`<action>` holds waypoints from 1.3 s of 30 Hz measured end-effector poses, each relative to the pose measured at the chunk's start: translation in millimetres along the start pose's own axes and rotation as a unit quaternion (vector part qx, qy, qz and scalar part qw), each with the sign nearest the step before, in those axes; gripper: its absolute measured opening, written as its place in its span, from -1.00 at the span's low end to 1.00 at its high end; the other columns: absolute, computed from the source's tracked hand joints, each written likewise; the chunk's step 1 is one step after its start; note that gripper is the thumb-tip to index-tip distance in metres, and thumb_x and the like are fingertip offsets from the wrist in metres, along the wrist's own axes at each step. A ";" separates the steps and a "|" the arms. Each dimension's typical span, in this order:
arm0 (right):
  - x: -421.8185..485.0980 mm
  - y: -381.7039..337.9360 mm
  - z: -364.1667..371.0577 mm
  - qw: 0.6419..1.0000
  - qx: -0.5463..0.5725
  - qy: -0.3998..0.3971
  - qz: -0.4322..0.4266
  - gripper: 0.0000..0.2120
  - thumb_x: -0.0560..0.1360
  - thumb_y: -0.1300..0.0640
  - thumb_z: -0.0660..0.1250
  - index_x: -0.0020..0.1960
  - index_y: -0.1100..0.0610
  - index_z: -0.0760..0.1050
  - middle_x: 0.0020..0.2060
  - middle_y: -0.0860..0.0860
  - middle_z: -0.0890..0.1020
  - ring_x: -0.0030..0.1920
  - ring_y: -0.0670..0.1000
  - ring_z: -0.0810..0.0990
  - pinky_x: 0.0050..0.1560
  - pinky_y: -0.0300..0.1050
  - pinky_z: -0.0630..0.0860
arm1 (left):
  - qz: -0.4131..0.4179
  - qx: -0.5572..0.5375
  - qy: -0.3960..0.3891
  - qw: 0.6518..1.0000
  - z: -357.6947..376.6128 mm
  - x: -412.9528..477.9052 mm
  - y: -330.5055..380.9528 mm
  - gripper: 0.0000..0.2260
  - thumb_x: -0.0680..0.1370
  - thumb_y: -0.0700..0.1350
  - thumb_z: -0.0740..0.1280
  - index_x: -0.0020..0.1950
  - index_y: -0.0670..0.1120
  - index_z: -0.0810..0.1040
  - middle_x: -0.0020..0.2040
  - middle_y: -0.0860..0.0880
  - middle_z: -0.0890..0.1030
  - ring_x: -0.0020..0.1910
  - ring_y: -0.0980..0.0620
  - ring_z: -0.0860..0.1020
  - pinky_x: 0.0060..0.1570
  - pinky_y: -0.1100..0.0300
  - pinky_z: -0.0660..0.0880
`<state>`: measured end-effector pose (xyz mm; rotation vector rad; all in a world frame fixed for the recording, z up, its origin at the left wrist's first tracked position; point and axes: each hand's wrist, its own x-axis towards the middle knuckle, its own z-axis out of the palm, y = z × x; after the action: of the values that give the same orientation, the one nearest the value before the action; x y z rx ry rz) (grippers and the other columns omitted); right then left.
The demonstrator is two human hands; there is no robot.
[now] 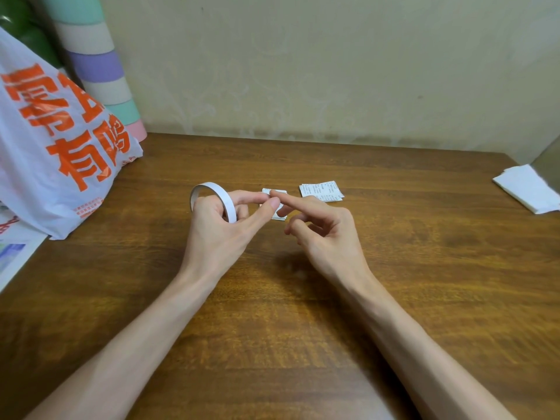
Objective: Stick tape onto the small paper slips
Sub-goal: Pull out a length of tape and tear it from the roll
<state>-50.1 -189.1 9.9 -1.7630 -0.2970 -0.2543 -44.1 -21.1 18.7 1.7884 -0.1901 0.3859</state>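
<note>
We judge the task to be at an early stage: no strip of tape is visible on any slip, and the work in hand appears to be freeing the tape end. The left hand [221, 228] grips the tape roll [212, 187], with fingers passed through the ring and curled round its band while thumb and forefinger reach forward together. The right hand [324, 228] holds nothing we can see. Its index finger [291, 201] is straight and meets the left fingertips, and the remaining fingers are loosely curled. Whether a tape end is already lifted between the fingertips cannot be determined. One small paper slip [278, 216] lies flat on the surface [303, 328] directly beneath the fingertips, largely hidden by them. A short stack of further slips [322, 192] lies just beside it to the right, untouched. All taping therefore appears outstanding — pull, cut or tear, press down, repeat per slip. The roll is a thin white ring, nearly spent and held tilted. The slips are white, roughly square and covered in fine print too small to read.
</note>
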 end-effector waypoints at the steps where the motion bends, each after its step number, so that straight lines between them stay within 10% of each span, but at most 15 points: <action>1: 0.0 -0.1 0.0 1.000 -0.002 0.000 0.000 -0.51 0.44 0.26 0.26 0.19 -0.15 0.71 -0.12 -0.10 0.69 -0.20 -0.05 0.58 -0.15 -0.22 0.47 | 0.000 -0.002 0.000 1.000 0.0 0.0 0.4 -0.94 0.55 0.00 0.53 -0.04 0.03 0.76 -0.46 0.00 0.27 -0.44 0.02 0.24 -0.14 -0.18 0.56; 39: -1.6 -3.0 0.1 1.000 -0.006 0.009 0.001 -0.63 0.49 0.24 0.31 0.18 -0.04 0.74 -0.15 -0.07 0.70 -0.21 0.13 0.57 -0.21 -0.20 0.44 | 0.038 0.032 -0.020 0.999 -1.2 1.7 0.8 -0.89 0.56 -0.18 0.50 -0.17 -0.06 0.70 -0.49 -0.05 0.26 -0.50 0.11 0.21 -0.37 0.45 0.29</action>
<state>-52.5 -188.5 12.1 -1.7721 -0.2810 -0.2700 -42.9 -20.0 20.3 1.8566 -0.2776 0.4136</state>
